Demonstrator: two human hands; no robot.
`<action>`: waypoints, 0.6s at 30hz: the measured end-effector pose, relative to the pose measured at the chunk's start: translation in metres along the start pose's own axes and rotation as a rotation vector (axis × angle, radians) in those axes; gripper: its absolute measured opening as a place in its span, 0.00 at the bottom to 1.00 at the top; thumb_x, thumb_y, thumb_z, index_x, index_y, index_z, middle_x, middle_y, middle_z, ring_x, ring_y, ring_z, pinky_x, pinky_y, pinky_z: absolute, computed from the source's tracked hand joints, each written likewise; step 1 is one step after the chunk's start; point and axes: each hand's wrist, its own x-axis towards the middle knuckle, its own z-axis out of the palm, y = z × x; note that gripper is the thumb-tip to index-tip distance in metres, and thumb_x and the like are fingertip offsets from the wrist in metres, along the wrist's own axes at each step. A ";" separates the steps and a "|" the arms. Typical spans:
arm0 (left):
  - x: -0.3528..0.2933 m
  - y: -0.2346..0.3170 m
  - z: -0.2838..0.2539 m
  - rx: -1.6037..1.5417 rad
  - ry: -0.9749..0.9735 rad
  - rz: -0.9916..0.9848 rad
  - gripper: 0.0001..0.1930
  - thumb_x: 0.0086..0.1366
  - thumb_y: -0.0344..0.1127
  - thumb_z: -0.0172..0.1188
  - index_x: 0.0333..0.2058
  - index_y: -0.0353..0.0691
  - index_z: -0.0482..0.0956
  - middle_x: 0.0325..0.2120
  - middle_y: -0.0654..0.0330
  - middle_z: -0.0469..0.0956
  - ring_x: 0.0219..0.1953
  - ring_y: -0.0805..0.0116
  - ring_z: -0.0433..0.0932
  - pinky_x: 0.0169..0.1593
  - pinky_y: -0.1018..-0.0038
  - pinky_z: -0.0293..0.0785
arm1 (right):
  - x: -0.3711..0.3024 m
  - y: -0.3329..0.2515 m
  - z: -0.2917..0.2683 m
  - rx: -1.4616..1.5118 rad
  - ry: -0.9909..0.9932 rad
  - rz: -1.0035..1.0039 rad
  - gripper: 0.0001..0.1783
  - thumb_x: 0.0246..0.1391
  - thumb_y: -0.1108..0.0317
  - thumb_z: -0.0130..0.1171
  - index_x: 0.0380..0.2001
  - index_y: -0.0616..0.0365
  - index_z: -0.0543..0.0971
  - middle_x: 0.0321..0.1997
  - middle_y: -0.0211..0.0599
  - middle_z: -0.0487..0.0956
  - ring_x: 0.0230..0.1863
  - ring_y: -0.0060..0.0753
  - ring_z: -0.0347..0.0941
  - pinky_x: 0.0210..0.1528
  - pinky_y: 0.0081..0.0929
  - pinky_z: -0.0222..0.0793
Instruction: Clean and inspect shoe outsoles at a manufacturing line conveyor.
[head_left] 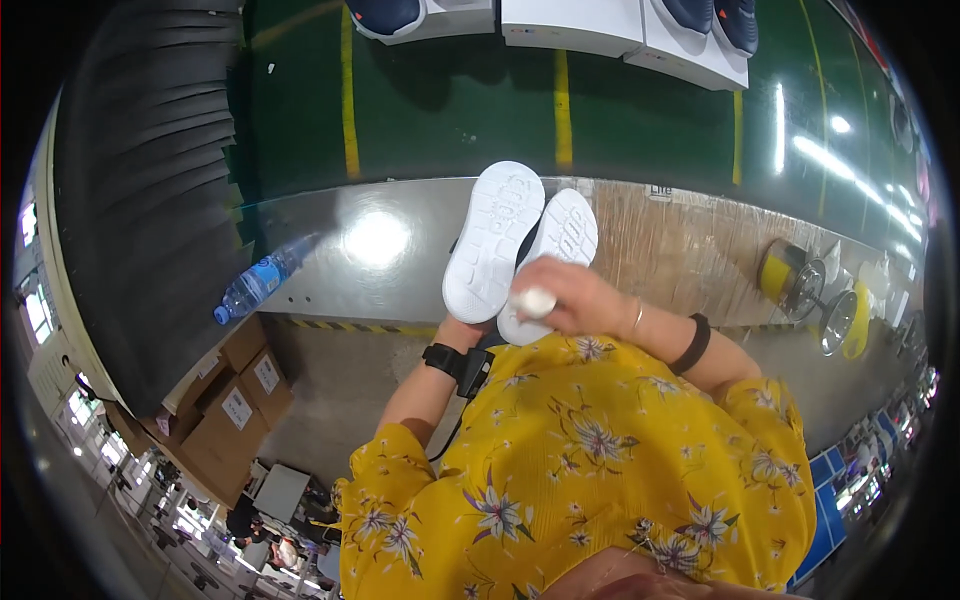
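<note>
Jutting beyond the left grip (463, 332): white-soled shoes (493, 240)

Green surface (450, 130) crossed by yellow stripes (562, 110); elongated light reflections (824, 157) at right. Adjoining bench (335, 275), metallic at left, shows 1 round glare spot (376, 238); black-and-yellow striping (350, 326) along its near side. Grey floor (340, 375) below. Bright windows (29, 222) at far left.

A head-worn fisheye looks down from close above.
</note>
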 end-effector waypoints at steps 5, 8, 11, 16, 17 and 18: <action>0.001 -0.003 -0.015 0.869 -0.104 0.202 0.24 0.74 0.41 0.38 0.65 0.38 0.59 0.64 0.57 0.63 0.64 0.64 0.63 0.68 0.68 0.57 | -0.006 0.064 -0.046 -0.330 0.407 0.253 0.15 0.48 0.70 0.67 0.40 0.58 0.76 0.39 0.43 0.75 0.40 0.47 0.75 0.42 0.34 0.74; 0.004 0.003 -0.010 1.054 -0.116 0.234 0.25 0.74 0.41 0.38 0.66 0.38 0.57 0.65 0.56 0.61 0.65 0.64 0.61 0.69 0.68 0.55 | 0.003 0.049 -0.037 -0.337 0.434 0.166 0.16 0.47 0.71 0.67 0.40 0.58 0.76 0.39 0.44 0.75 0.40 0.47 0.75 0.41 0.34 0.75; 0.002 0.006 -0.013 0.399 -0.120 0.094 0.26 0.74 0.40 0.38 0.67 0.37 0.54 0.66 0.56 0.59 0.66 0.64 0.59 0.69 0.68 0.53 | 0.007 0.017 -0.013 -0.118 0.108 0.051 0.16 0.47 0.72 0.66 0.41 0.55 0.76 0.42 0.42 0.76 0.46 0.46 0.75 0.49 0.34 0.73; -0.004 0.011 -0.008 0.794 -0.060 0.125 0.26 0.74 0.37 0.39 0.67 0.36 0.52 0.66 0.55 0.59 0.66 0.63 0.60 0.69 0.71 0.53 | 0.013 0.070 -0.045 -0.313 0.402 0.145 0.15 0.48 0.71 0.66 0.40 0.57 0.76 0.38 0.43 0.74 0.41 0.47 0.73 0.45 0.34 0.72; -0.001 0.012 -0.008 0.795 -0.067 0.121 0.26 0.74 0.37 0.39 0.67 0.36 0.52 0.66 0.55 0.59 0.66 0.63 0.60 0.69 0.71 0.53 | 0.013 0.078 -0.050 -0.267 0.476 0.267 0.15 0.48 0.71 0.66 0.40 0.58 0.76 0.38 0.43 0.73 0.40 0.47 0.73 0.44 0.34 0.72; 0.003 0.015 -0.008 0.770 -0.095 0.123 0.26 0.74 0.37 0.39 0.67 0.36 0.52 0.66 0.55 0.59 0.66 0.64 0.59 0.69 0.71 0.53 | 0.012 0.083 -0.053 -0.220 0.551 0.390 0.15 0.49 0.70 0.66 0.40 0.59 0.76 0.37 0.43 0.73 0.39 0.47 0.73 0.43 0.34 0.72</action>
